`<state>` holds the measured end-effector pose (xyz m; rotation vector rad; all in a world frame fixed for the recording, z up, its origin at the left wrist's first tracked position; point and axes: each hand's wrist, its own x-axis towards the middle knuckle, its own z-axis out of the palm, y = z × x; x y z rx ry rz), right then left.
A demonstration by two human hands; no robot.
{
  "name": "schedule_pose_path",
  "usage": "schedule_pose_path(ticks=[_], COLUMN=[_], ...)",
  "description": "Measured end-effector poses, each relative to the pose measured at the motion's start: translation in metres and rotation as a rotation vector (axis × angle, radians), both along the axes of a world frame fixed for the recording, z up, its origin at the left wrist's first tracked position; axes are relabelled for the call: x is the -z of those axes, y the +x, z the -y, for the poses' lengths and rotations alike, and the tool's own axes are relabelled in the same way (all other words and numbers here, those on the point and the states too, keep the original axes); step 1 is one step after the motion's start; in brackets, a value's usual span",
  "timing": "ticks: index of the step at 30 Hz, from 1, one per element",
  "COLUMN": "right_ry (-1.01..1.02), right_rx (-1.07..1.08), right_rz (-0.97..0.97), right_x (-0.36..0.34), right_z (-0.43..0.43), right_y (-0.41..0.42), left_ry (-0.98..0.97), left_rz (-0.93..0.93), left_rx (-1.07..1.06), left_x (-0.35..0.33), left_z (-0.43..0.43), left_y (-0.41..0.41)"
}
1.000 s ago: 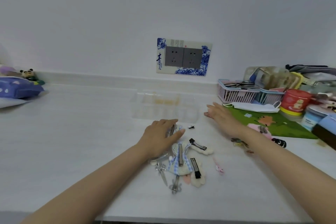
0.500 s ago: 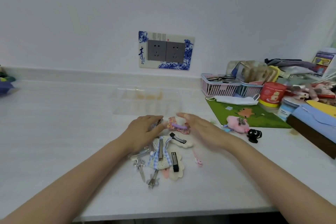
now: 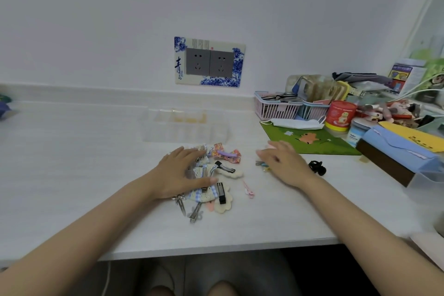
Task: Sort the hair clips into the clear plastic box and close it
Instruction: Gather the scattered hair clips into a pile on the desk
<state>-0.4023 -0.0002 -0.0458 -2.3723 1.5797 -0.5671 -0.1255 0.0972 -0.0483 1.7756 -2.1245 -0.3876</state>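
Fingers (image 3: 187, 153) of your left hand (image 3: 177, 175) lie spread and almost straight on top of the heap of hair clips (image 3: 211, 191), pressing rather than pinching. That reads as pinning the heap so it cannot scatter across the counter (image 3: 96, 163) while you gather the strays.

Far behind the heap, toward the wall, stands the clear plastic box (image 3: 185, 128), apart from every clip. Whether its lid is up I cannot tell, and the sorting itself looks not yet begun.

Just right of your left fingertips a floral bow clip (image 3: 227, 154) touches the heap's far edge, and a small pink clip (image 3: 248, 190) lies alone nearer you.

Your right hand (image 3: 286, 166) hovers low and blurred, its fingers (image 3: 269, 155) stretched and holding nothing, over a few small coloured clips (image 3: 262, 164). Probably it means to sweep them left into the heap.

A black claw clip (image 3: 317, 168) sits just right of that hand, near the green mat (image 3: 324, 146).
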Motion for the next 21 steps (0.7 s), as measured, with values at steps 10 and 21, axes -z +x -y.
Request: schedule_pose_path(ticks=[10,21], right_ry=[-0.019,0.092], right_rx=[-0.113,-0.005], right_rz=[0.286,0.102], right_x=[-0.009,0.011], right_z=[-0.026,-0.047], right_y=[0.019,-0.012], left_ry=[-0.009,0.060], left_rz=[-0.058,0.020], left_rx=[-0.036,0.022], left_x=[0.000,0.005], left_z=[-0.013,-0.036], left_y=[0.001,-0.007])
